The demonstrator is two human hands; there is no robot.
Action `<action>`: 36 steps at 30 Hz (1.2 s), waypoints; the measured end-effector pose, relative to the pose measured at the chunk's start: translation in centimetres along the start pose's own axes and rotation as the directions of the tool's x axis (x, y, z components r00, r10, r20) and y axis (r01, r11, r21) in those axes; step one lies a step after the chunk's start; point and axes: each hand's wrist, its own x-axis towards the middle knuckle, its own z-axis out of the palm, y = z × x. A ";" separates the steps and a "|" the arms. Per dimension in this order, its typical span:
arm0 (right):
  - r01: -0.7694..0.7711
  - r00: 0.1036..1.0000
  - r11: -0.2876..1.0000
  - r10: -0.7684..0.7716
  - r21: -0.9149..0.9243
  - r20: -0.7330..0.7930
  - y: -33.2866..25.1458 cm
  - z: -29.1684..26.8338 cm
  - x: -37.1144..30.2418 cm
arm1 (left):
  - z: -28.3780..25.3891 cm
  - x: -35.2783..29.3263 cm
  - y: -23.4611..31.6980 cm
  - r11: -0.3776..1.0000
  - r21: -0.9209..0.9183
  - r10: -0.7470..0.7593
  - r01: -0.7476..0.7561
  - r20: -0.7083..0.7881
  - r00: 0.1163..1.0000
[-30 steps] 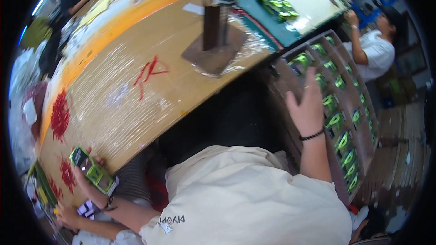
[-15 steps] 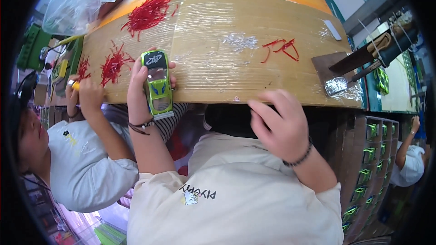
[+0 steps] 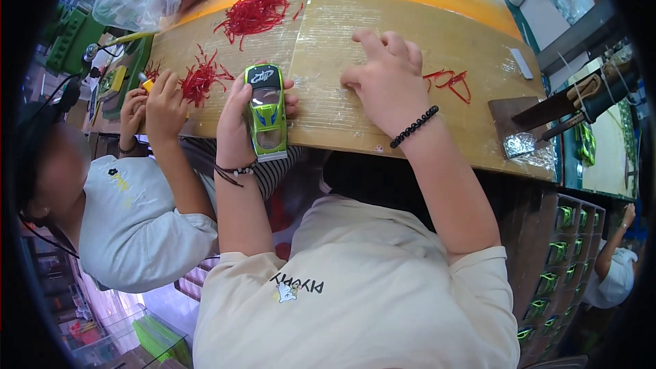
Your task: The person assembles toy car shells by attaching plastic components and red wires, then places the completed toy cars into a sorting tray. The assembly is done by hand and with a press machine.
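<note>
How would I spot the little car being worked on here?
Find the brown worktable wrapped in clear film. At its near edge the left hand holds up a toy car: bright green with blue streaks, unlike the red wire bits scattered around.

workbench (image 3: 424,34): tan, film-wrapped, orange far edge | shelf rack (image 3: 560,260): right | light: bright, even

I see my left hand (image 3: 236,126) gripping a green toy car (image 3: 266,113) at the workbench (image 3: 410,7) edge. My right hand (image 3: 386,82) lies flat on the bench at three o'clock from it. Red wire heaps (image 3: 256,10) sit toward twelve; a co-worker's hands (image 3: 154,106) work at nine.
</note>
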 end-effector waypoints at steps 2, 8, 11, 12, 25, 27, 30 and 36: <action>-0.018 1.000 1.000 0.018 0.015 0.015 0.2 0.2 0.0 | 0.2 -0.1 0.1 1.000 -0.012 0.011 -0.011 -0.008 1.000; -0.011 1.000 0.996 0.008 0.093 0.029 0.9 2.6 0.3 | 0.0 -0.3 0.1 0.998 -0.019 0.052 -0.053 -0.044 0.998; -0.028 0.998 0.994 0.022 0.108 0.052 0.8 2.8 0.5 | 0.0 -0.6 -0.1 0.998 -0.037 0.040 -0.042 -0.073 0.997; -0.064 0.996 0.992 0.056 0.106 0.074 0.6 2.5 0.4 | -0.3 -0.6 -0.2 0.998 -0.027 0.056 -0.059 -0.093 0.994; 0.061 0.998 0.759 -0.031 0.649 -0.057 -1.0 -3.5 -1.3 | 6.1 -4.6 -1.1 0.997 -0.009 -0.074 0.077 0.175 0.982; 0.054 0.996 0.547 -0.089 0.835 -0.006 -2.3 -5.5 -2.9 | 6.9 -5.3 -1.0 0.988 0.140 -0.105 0.072 0.245 0.964; -0.048 0.995 0.465 -0.058 0.884 0.084 -3.1 -6.6 -4.3 | 9.9 -5.6 -0.8 0.970 0.245 -0.070 -0.001 0.280 0.957; -0.028 0.999 0.573 -0.014 0.819 0.044 -1.3 -7.2 -6.0 | 11.3 -5.2 -1.4 0.900 0.435 -0.146 -0.039 0.383 0.912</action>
